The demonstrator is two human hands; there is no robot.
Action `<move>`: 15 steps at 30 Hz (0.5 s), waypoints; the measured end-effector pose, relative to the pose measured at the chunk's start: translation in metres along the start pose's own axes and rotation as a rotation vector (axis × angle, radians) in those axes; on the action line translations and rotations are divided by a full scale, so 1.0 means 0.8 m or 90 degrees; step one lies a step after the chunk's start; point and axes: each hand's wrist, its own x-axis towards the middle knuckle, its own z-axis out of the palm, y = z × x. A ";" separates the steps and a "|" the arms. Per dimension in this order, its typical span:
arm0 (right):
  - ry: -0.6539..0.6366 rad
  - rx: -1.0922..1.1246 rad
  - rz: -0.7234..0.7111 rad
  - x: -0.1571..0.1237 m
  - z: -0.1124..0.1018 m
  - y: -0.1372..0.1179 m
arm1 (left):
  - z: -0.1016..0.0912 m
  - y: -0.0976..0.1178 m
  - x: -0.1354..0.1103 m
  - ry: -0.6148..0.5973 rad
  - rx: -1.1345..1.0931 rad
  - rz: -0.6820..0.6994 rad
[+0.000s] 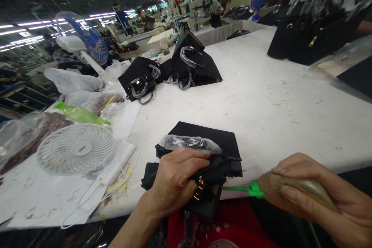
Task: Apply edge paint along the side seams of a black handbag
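A black handbag (212,135) lies at the table's near edge, its dark lining bunched outward and one handle (190,143) wrapped in clear plastic. My left hand (177,182) is closed on the bag's fabric. Gold-coloured hardware (199,188) shows just right of that hand. My right hand (308,193) grips a soft, yellowish squeeze bottle (293,192) with green tape round its neck. The bottle's thin green nozzle (236,188) points left, its tip close to the bag's edge; whether it touches is unclear.
On the left stand a small white fan (77,149) with a cable, and plastic bags (72,81). More black handbags (194,62) lie farther back on the white table (250,100); others (302,38) stand at the right. A blue fan (90,38) is behind. People work in the background.
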 end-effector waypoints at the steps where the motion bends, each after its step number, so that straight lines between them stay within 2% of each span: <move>1: 0.005 -0.005 -0.012 0.001 0.002 -0.001 | 0.000 0.000 0.000 0.000 0.002 -0.001; 5: -0.054 0.032 -0.045 0.002 0.011 -0.008 | 0.003 0.001 -0.001 -0.010 0.009 -0.009; 8: -0.061 0.054 -0.067 0.000 0.013 -0.009 | 0.003 0.001 -0.003 -0.022 0.009 -0.013; 15: -0.089 0.065 -0.038 -0.002 0.009 -0.013 | 0.003 0.003 -0.004 -0.034 -0.007 -0.016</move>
